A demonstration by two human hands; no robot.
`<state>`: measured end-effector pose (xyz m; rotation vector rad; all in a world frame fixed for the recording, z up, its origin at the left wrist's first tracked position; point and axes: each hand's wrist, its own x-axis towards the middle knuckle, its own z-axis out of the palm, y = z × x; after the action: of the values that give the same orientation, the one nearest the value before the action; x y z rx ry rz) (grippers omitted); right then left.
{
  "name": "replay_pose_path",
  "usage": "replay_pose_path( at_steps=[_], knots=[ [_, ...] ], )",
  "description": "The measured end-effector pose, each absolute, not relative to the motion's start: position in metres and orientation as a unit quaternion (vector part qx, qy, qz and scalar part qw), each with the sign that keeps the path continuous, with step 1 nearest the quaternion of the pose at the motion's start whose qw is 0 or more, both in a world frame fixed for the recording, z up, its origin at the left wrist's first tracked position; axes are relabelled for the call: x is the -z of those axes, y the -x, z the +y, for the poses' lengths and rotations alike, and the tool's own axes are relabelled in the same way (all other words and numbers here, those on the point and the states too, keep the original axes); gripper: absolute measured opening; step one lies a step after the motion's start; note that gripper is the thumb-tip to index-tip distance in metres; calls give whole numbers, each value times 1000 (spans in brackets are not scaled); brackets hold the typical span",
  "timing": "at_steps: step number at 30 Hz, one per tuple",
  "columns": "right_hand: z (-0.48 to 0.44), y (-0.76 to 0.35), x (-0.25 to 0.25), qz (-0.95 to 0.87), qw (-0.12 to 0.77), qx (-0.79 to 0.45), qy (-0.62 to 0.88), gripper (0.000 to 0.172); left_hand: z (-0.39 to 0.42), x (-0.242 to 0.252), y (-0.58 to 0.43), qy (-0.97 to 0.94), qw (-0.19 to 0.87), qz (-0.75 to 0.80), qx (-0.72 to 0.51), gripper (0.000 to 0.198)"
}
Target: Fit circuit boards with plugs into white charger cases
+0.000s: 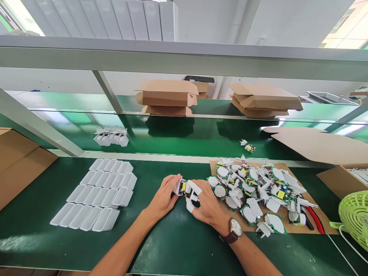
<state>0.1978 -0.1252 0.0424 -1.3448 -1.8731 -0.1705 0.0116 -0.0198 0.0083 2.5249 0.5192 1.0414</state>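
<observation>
Over the middle of the green bench, my left hand (164, 196) is closed on a white plastic case (176, 188) at the left end of a small circuit board (184, 186) with a yellow component. My right hand (207, 203) grips the board's right side; white covers wrap some of its fingertips. Those fingers hide part of the board, and how far it sits inside the case cannot be made out. To the right lies a heap of circuit boards (253, 184) with white plastic parts. Rows of white plastic cases (97, 195) are laid out on the left.
Red-handled pliers (315, 220) lie at the heap's right edge, on a cardboard sheet (324, 222). A green basket (355, 218) stands at far right. Cartons (169, 94) are stacked behind. White assemblies (111, 136) sit at back left, near a cardboard box (23, 165).
</observation>
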Motion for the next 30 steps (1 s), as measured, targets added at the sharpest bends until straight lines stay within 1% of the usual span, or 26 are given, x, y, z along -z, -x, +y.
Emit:
replay_pose_path(
  at_steps=[8, 13, 20, 26, 30],
  knots=[
    [-124, -199, -39, -739, 411, 76, 529, 69, -19, -6, -11, -893, 187, 190, -363, 73],
    [-124, -199, -37, -733, 409, 58, 541, 72, -19, -8, -12, -892, 178, 190, -369, 71],
    [-123, -201, -35, -739, 409, 63, 532, 74, -20, -8, -12, -891, 193, 203, -357, 73],
    [-124, -200, -37, -747, 386, 53, 539, 69, -20, -7, -11, -891, 196, 204, -356, 73],
    [-123, -201, -37, -753, 388, 46, 530, 67, -21, -8, -11, -894, 190, 209, -348, 72]
  ],
)
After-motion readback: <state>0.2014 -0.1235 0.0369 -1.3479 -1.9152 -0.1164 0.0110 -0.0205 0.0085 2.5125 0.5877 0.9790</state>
